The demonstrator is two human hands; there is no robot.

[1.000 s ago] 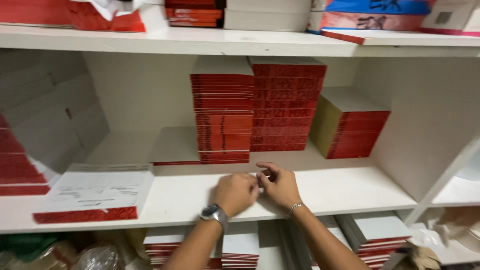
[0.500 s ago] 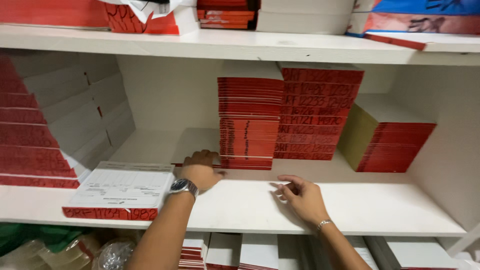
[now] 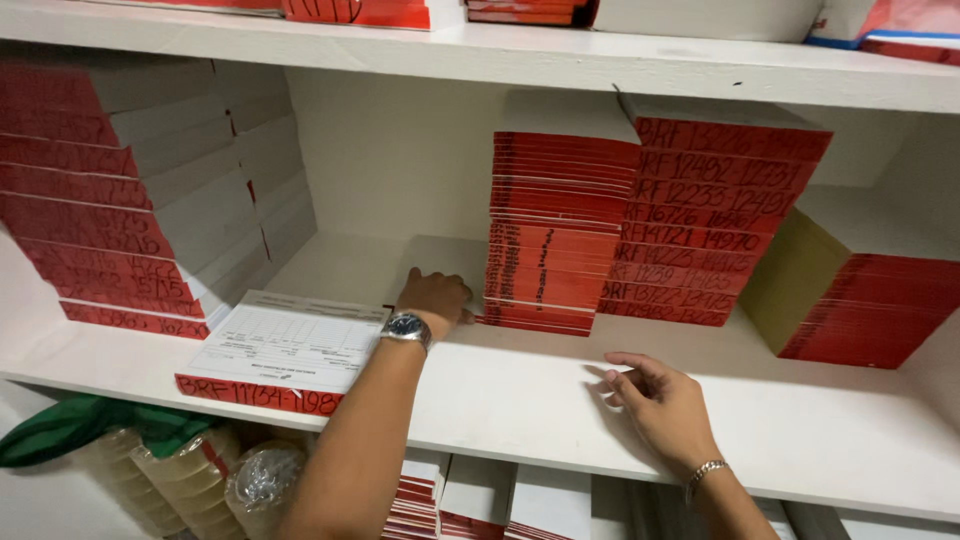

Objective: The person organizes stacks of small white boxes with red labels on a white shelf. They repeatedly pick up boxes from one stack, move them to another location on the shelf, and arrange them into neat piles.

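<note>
My left hand, with a wristwatch on its wrist, rests fingers-down on a flat white pad with a red spine that lies on the white shelf. That pad sits right beside a tall stack of red-spined pads. My right hand, wearing a thin bracelet, lies flat on the bare shelf board with fingers spread and nothing in it. A single form pad with a printed top sheet lies at the shelf's front left.
A second red stack and a shorter stack with an olive side stand to the right. A big leaning pile of pads fills the left. More pads lie on the shelves above and below; green cloth and wrapped bundles sit lower left.
Both hands were together at the shelf's front middle. My left hand moved left and back onto the flat pad; my right hand stayed low on the board. The view shifted left and closer.
</note>
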